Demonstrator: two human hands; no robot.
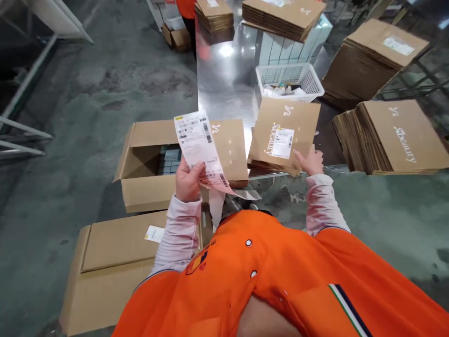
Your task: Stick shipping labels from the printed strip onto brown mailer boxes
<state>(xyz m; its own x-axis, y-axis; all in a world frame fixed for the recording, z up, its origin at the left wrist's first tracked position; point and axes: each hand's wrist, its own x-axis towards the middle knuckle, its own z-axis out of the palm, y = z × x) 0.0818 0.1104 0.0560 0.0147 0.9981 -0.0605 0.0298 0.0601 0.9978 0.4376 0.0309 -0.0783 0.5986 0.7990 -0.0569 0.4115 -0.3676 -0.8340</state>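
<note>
My left hand (188, 180) is closed on a strip of white shipping labels (198, 142), held upright in front of me. My right hand (310, 161) grips the near edge of a flattened brown carton (294, 124) that lies on top of a small stack at the edge of a shiny metal table (224, 79). A white label (282, 142) sits stuck on that carton beside white printed lettering. Below the label strip, an open brown box (147, 164) on the floor holds small pale packs.
Stacks of flat cartons (389, 135) stand at the right and further back (375, 56). A white plastic basket (288, 82) with small items sits on the table. A closed labelled box (115, 267) lies on the floor at my left. Another person in orange stands at the far end.
</note>
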